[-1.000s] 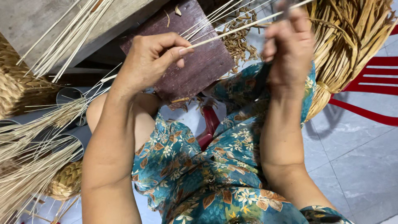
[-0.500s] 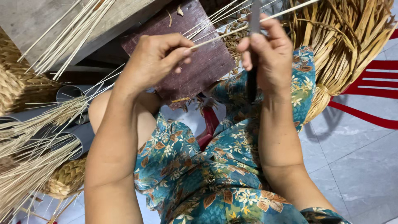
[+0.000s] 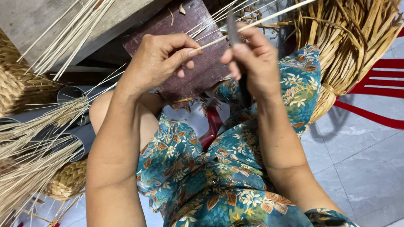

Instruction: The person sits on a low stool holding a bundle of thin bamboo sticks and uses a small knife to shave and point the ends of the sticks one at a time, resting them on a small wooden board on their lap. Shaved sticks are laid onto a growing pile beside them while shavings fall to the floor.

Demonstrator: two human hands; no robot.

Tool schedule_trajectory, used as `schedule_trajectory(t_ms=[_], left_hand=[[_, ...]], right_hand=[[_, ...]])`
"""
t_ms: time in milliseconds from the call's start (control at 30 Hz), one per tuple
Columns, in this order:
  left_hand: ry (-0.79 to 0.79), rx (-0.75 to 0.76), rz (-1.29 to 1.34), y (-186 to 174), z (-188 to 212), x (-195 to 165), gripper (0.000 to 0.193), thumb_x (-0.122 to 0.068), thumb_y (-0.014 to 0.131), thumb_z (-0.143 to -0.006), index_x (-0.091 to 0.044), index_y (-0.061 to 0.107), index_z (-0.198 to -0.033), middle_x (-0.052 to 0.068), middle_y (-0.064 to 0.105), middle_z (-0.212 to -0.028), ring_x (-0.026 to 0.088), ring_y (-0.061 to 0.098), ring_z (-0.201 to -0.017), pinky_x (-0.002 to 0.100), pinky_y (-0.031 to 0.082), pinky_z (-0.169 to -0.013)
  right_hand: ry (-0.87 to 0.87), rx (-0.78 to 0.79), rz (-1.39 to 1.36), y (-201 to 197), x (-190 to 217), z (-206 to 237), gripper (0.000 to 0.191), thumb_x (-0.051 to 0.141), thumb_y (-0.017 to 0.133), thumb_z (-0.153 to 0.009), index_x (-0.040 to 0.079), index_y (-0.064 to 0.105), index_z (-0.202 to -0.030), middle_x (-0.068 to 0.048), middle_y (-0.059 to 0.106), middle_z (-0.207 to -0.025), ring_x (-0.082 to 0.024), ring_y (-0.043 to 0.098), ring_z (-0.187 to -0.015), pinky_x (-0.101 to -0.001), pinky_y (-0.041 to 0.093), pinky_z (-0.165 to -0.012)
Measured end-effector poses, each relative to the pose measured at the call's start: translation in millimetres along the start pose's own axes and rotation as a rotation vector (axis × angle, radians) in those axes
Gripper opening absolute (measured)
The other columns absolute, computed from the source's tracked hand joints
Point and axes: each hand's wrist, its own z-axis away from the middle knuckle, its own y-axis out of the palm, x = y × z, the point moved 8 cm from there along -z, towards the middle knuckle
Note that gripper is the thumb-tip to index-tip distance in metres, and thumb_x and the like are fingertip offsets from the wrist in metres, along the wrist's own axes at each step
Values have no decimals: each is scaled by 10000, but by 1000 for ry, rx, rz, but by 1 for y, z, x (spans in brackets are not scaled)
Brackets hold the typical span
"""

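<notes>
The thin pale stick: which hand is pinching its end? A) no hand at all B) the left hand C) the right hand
B: the left hand pinches the end of the thin pale stick between thumb and fingers, while the right hand holds a dark blade.

Hands: two, a left hand (image 3: 162, 59) and a right hand (image 3: 252, 59)
Knife (image 3: 232, 29): one
Dark board (image 3: 198, 63): one
Grey tubes (image 3: 80, 138): at least three
Woven baskets (image 3: 67, 180): two in sight
Red chair (image 3: 378, 92): one
Thin sticks (image 3: 269, 17): too many to count
</notes>
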Motion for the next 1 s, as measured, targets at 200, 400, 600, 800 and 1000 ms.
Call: schedule_trajectory(t_ms=[200,400,600,800,1000], left_hand=[[-23,0,-4,-5,3,3,170,-177,648,-1058,-79,768,-1127,-7,739,-788,20,656,-643,190,515,-548],[-25,-15,25,10,-5,3,171,-201,672,-1045,-85,767,-1127,-3,722,-737,25,641,-616,202,501,-529],[-38,-37,-66,-7,2,8,171,-210,675,-1055,-72,770,-1087,-10,750,-786,15,667,-663,192,524,-564],[-31,-67,-58,-5,0,5,166,-194,687,-1043,-53,773,-1038,-5,747,-758,22,663,-625,192,535,-560],[39,-62,-62,1,-1,-6,169,-197,686,-1049,-52,773,-1039,0,736,-746,25,652,-621,206,496,-537]], right_hand=[[-190,-119,-118,-53,44,1,297,76,651,-1168,-9,546,-1433,-155,704,-906,-148,581,-592,-240,446,-502],[-40,26,-31,-6,6,2,422,75,641,-1089,44,506,-1488,-172,736,-946,-137,612,-569,-232,499,-515],[-130,-43,-94,-25,28,0,371,66,632,-1142,28,487,-1482,-201,727,-934,-168,627,-617,-247,494,-533],[-82,15,-27,-3,15,-1,414,89,634,-1105,56,495,-1494,-182,729,-955,-141,632,-589,-233,496,-509],[83,130,-31,36,-23,6,365,72,637,-1094,24,557,-1448,-140,700,-968,-140,622,-653,-249,506,-582]])
